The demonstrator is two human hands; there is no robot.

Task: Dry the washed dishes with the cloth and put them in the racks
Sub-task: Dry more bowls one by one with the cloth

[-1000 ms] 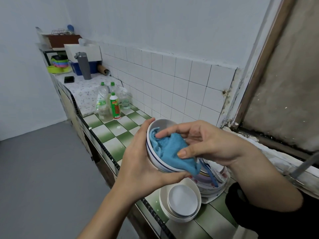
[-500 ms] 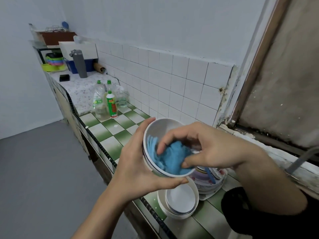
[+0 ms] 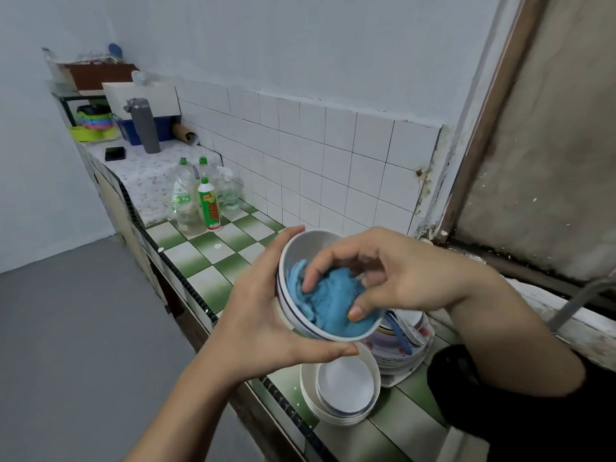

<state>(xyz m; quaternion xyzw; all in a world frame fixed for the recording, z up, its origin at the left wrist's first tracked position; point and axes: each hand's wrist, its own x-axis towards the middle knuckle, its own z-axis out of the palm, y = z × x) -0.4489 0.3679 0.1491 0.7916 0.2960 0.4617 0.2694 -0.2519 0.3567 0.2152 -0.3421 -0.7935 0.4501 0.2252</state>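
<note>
Head view is showing the job in mid-course, with one white bowl (image 3: 290,316) being dried and none visibly racked. The left hand (image 3: 266,315) is gripping this blue-rimmed bowl from outside, holding it tilted above the counter edge, just below frame centre at 6 o'clock. The right hand (image 3: 403,278) is reaching into it from 3 o'clock, its fingers curling onto the single blue cloth (image 3: 330,303) and pressing it against the inner wall. By my reading, the inside is being wiped now, and the outside may be waiting its turn.

Plenty is remaining. One stack of nested white bowls (image 3: 308,398) is sitting on the green-checked counter (image 3: 213,255) at 5 o'clock from the held bowl. I am counting at least four rims, though the exact number is unclear. Just beside it, at 4 o'clock, one pile of patterned plates (image 3: 403,360) is lying with one blue utensil handle (image 3: 398,335) across it. The plates are too overlapped to count. Whether any of these are already dry, I cannot tell.

A likely rack (image 3: 96,73) is standing far off at 10 o'clock, well apart from the hands. Four bottles (image 3: 200,198) are grouping at 9 o'clock, and one grey flask (image 3: 145,126) is standing beyond them.
</note>
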